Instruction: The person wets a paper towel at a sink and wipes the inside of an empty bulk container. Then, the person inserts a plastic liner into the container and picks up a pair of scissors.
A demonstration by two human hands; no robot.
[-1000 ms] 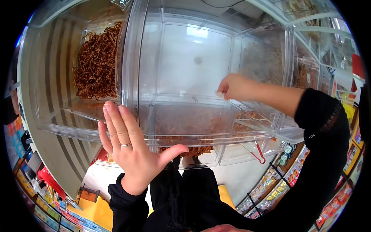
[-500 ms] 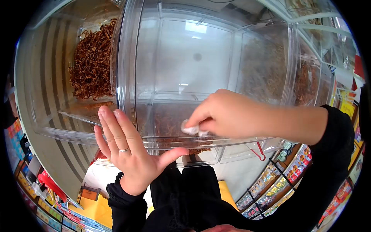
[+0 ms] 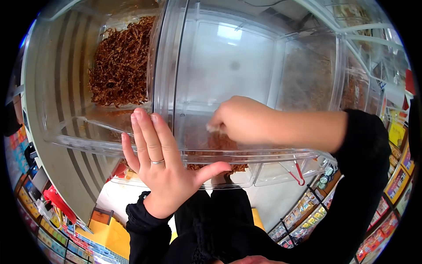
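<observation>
My left hand [image 3: 166, 172], a ring on one finger, is spread flat with its fingers pointing up, at the front edge of a clear plastic bin [image 3: 228, 66]. A white crumpled tissue [image 3: 213, 128] is pinched in the fingers of my right hand [image 3: 244, 118], over the bin's near part. My right fingertips are partly hidden and slightly blurred. Brown shredded food [image 3: 125, 66] is heaped in the compartment to the left. More brown shreds [image 3: 237, 168] show through the clear plastic below the front edge.
Red-handled tongs [image 3: 300, 172] hang by the front at the right. Clear bins with brown contents [image 3: 354, 88] stand farther right. Shelves of packaged goods [image 3: 303, 213] and a yellow box [image 3: 112, 235] lie lower down. A striped white panel [image 3: 74, 171] is at left.
My right hand has moved the tissue a little away from the front edge. My left hand stays spread by the rim. The whole view has shifted slightly, so the bins appear farther right.
</observation>
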